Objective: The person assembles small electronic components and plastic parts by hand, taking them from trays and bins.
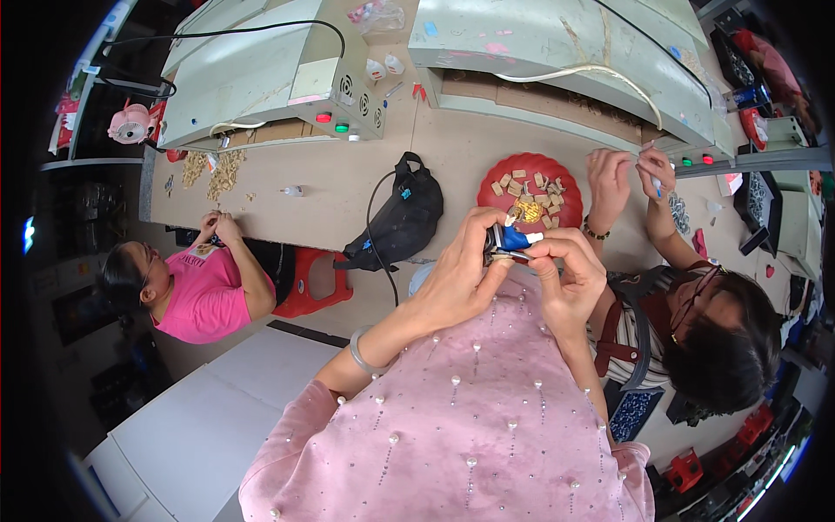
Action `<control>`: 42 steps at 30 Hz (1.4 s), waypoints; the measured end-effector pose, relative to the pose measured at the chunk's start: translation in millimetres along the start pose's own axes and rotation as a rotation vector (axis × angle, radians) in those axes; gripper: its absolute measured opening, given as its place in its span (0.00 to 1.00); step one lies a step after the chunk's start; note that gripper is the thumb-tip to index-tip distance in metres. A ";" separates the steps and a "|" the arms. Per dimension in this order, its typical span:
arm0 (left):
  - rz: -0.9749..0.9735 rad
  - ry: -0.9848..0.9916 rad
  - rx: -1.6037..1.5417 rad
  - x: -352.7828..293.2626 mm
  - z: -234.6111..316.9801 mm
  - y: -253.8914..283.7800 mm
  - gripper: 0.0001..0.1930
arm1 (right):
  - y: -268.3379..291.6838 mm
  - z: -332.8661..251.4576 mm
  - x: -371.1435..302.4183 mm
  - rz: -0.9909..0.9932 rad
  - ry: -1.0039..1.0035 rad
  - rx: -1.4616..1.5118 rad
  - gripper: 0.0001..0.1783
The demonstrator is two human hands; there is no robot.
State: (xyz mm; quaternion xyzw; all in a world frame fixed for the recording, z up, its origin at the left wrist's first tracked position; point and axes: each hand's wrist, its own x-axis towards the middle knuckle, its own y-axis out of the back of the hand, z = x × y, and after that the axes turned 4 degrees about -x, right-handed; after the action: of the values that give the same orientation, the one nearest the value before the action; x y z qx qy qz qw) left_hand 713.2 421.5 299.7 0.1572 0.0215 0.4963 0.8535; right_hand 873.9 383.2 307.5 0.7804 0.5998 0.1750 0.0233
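Note:
My left hand (470, 271) is closed around a small black and blue object with a white tip (514, 238), perhaps a little bottle; its exact kind I cannot make out. Close beside it, my right hand (570, 277) has thumb and forefinger pinched together at a thin piece (521, 256) just under the blue part. Which hand bears that piece's weight is not clear. Just beyond my hands a red scalloped plate (489, 181) carries several tan blocks (517, 186) and a cluster of yellow pieces (527, 211).
A black bag (407, 217) with a cable lies left of the plate. Pale machines (557, 43) line the table's (348, 170) far side. One person (209, 291) in pink sits left; another (687, 322) works close at right, hands raised. A red stool (315, 283) stands at left.

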 end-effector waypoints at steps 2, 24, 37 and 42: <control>-0.032 -0.011 -0.022 2.1 -2.1 1.8 0.25 | -0.2 1.5 0.1 0.010 -0.077 0.171 0.05; -0.074 0.144 -0.820 3.8 9.4 -8.3 0.19 | 1.1 -0.3 -4.0 0.080 -0.126 0.381 0.05; -0.105 0.025 -0.703 4.3 -1.3 -6.7 0.20 | -0.6 -1.9 -4.1 0.046 -0.131 0.340 0.04; -0.104 0.093 -0.789 2.4 -2.1 -7.2 0.20 | 0.0 0.7 -5.5 0.037 -0.129 0.311 0.03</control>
State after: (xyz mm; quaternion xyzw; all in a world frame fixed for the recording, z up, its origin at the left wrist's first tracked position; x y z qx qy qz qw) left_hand 720.0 420.8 296.0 -0.2063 -0.1243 0.4290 0.8706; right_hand 873.0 378.1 305.5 0.7951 0.6025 0.0300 -0.0624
